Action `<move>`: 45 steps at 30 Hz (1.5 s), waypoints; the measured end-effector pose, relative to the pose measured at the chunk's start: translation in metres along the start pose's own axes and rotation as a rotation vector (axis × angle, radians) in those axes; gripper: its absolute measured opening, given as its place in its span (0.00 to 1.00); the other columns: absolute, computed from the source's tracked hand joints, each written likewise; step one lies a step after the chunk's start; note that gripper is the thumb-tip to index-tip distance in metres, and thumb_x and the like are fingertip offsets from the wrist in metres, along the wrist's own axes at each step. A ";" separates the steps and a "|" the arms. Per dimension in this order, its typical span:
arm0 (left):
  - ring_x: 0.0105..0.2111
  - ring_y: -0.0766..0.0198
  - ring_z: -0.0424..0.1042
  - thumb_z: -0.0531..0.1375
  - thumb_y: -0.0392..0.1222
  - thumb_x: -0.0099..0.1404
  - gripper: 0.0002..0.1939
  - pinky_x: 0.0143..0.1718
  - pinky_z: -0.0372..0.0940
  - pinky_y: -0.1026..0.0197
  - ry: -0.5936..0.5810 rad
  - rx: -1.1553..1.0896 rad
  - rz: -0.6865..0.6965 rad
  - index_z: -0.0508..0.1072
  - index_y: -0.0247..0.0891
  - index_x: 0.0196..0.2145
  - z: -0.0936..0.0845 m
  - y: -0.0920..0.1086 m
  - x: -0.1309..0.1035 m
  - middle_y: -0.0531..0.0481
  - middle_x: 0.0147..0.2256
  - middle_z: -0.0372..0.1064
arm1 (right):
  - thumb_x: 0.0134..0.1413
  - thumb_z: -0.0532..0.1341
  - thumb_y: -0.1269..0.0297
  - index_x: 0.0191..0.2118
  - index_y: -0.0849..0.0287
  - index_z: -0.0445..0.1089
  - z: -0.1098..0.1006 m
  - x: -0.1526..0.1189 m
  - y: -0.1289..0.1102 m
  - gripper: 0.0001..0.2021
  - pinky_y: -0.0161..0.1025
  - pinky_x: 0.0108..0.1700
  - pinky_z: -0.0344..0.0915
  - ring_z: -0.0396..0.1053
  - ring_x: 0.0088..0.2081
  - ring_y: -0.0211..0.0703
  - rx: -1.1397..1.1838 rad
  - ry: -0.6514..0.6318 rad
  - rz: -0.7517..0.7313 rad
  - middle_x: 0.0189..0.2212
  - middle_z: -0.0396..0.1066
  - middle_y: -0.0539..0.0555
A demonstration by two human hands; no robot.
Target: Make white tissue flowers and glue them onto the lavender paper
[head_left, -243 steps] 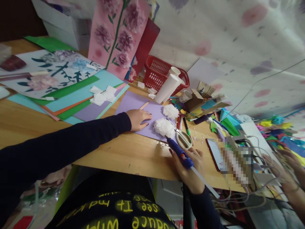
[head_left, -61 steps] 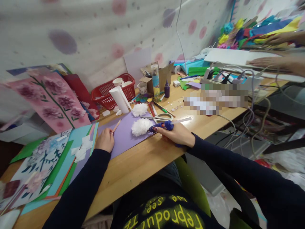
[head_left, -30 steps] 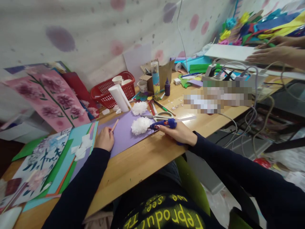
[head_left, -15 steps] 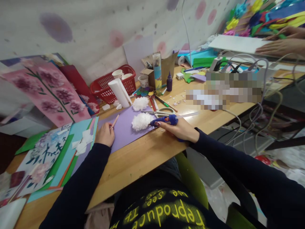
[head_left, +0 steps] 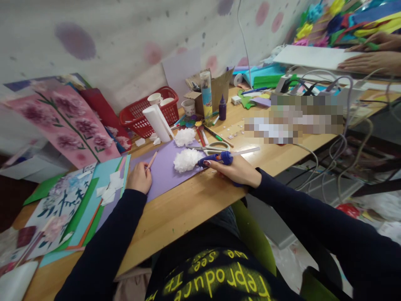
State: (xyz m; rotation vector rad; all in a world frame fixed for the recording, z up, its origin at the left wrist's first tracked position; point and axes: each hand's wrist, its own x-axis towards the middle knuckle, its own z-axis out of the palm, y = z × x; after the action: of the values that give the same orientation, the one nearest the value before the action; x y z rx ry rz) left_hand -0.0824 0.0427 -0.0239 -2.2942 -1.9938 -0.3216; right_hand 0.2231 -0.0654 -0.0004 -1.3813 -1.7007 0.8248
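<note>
My right hand (head_left: 237, 170) is closed around the blue hot glue gun (head_left: 221, 158), whose clear glue stick (head_left: 249, 151) juts out behind. The gun's nozzle points left, right beside a fluffy white paper flower (head_left: 185, 161); I cannot tell whether it touches. My left hand (head_left: 139, 177) holds a thin pinkish stick (head_left: 152, 160), possibly a pencil, at the left edge of a purple sheet (head_left: 164, 177). A second white paper flower (head_left: 184, 136) lies farther back on the sheet. Open scissors (head_left: 216, 147) rest just behind the glue gun.
Behind stand a red basket (head_left: 138, 115) with paper cups, a white paper roll (head_left: 158, 123) and a purple bottle (head_left: 222, 108). Coloured sheets (head_left: 108, 167) lie left. Cables (head_left: 340, 150) hang at the right edge. Another person's hands (head_left: 372, 62) press a white board (head_left: 313, 56).
Both hands keep nearly the same place and hold. The glue gun's rear and its glue stick look slightly lower. The view has shifted a little.
</note>
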 end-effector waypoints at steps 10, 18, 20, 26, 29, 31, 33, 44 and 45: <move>0.43 0.50 0.70 0.49 0.36 0.62 0.13 0.44 0.64 0.53 -0.032 0.012 -0.010 0.67 0.33 0.43 -0.002 0.002 0.000 0.39 0.39 0.70 | 0.56 0.58 0.49 0.33 0.58 0.74 -0.005 -0.004 -0.001 0.17 0.37 0.30 0.59 0.63 0.25 0.38 0.000 0.002 -0.004 0.19 0.67 0.48; 0.42 0.51 0.70 0.50 0.36 0.62 0.13 0.44 0.65 0.53 -0.004 -0.051 -0.044 0.66 0.34 0.44 -0.002 0.002 -0.002 0.41 0.37 0.69 | 0.55 0.57 0.46 0.25 0.58 0.69 -0.009 -0.013 -0.008 0.20 0.37 0.29 0.58 0.63 0.25 0.39 -0.089 -0.008 -0.006 0.19 0.65 0.48; 0.43 0.51 0.70 0.51 0.36 0.61 0.13 0.44 0.65 0.53 0.024 -0.076 -0.054 0.66 0.33 0.44 0.000 0.001 -0.002 0.41 0.37 0.68 | 0.56 0.56 0.46 0.22 0.58 0.67 -0.005 -0.011 -0.009 0.21 0.36 0.30 0.58 0.63 0.25 0.39 -0.092 0.008 -0.008 0.19 0.65 0.49; 0.45 0.53 0.68 0.53 0.35 0.60 0.11 0.49 0.63 0.53 0.077 -0.085 -0.041 0.66 0.33 0.42 0.003 -0.003 -0.001 0.42 0.37 0.66 | 0.57 0.56 0.48 0.28 0.59 0.69 0.003 -0.006 -0.007 0.19 0.36 0.30 0.58 0.62 0.27 0.37 -0.047 0.061 -0.036 0.23 0.67 0.49; 0.45 0.53 0.68 0.53 0.35 0.60 0.10 0.49 0.64 0.52 0.082 -0.094 -0.046 0.66 0.34 0.41 0.004 -0.003 -0.001 0.43 0.37 0.65 | 0.56 0.57 0.50 0.28 0.58 0.69 0.004 -0.005 -0.004 0.17 0.35 0.28 0.57 0.61 0.25 0.36 -0.047 0.091 -0.075 0.22 0.66 0.48; 0.45 0.53 0.68 0.53 0.35 0.60 0.10 0.49 0.64 0.52 0.084 -0.101 -0.053 0.66 0.34 0.40 0.004 -0.003 -0.002 0.42 0.38 0.65 | 0.56 0.58 0.51 0.24 0.58 0.66 0.004 -0.007 -0.003 0.17 0.35 0.26 0.55 0.58 0.23 0.35 -0.063 0.107 -0.080 0.20 0.63 0.47; 0.45 0.53 0.68 0.53 0.35 0.60 0.11 0.50 0.64 0.52 0.092 -0.107 -0.063 0.66 0.34 0.41 0.005 -0.002 -0.002 0.42 0.39 0.64 | 0.55 0.58 0.51 0.21 0.58 0.63 0.003 -0.010 -0.004 0.19 0.34 0.24 0.52 0.55 0.20 0.34 -0.090 0.102 -0.073 0.17 0.58 0.45; 0.47 0.51 0.68 0.53 0.36 0.60 0.14 0.53 0.63 0.51 0.074 -0.112 -0.093 0.69 0.32 0.44 0.005 -0.001 -0.002 0.39 0.43 0.62 | 0.50 0.62 0.50 0.20 0.58 0.66 0.001 -0.016 -0.007 0.18 0.35 0.19 0.47 0.48 0.18 0.32 -0.056 0.156 -0.008 0.14 0.53 0.45; 0.46 0.51 0.69 0.53 0.37 0.61 0.14 0.52 0.63 0.51 0.072 -0.116 -0.091 0.69 0.32 0.44 0.005 -0.001 -0.002 0.38 0.43 0.62 | 0.50 0.62 0.49 0.19 0.57 0.65 0.001 -0.016 -0.007 0.19 0.35 0.19 0.47 0.47 0.18 0.32 -0.057 0.146 -0.006 0.14 0.52 0.45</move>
State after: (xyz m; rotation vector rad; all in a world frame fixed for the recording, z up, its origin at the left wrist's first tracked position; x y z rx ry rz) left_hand -0.0829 0.0416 -0.0295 -2.2263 -2.1000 -0.5329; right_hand 0.2208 -0.0830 0.0026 -1.4386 -1.6255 0.6595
